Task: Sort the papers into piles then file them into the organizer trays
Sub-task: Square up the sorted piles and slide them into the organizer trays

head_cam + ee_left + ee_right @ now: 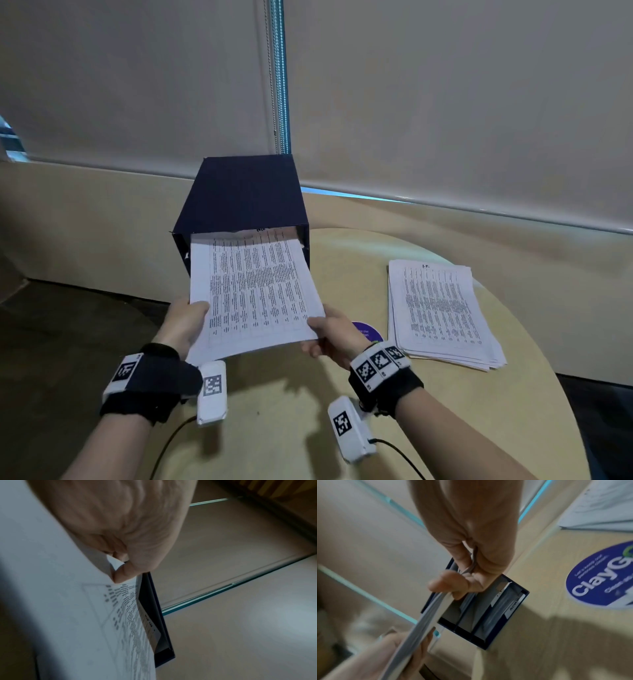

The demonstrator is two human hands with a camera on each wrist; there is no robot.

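Observation:
A stack of printed papers is held with its far end inside the top slot of the dark blue organizer at the table's far left. My left hand grips the stack's near left corner, thumb on top. My right hand pinches the near right corner, thumb over the paper edge. In the right wrist view the organizer shows several shelves with white labels, and the stack appears edge-on. A second pile of printed papers lies on the table to the right.
The round beige table carries a purple round sticker near my right hand. Closed roller blinds and a low beige ledge stand behind the organizer. Dark floor lies off the table's left edge.

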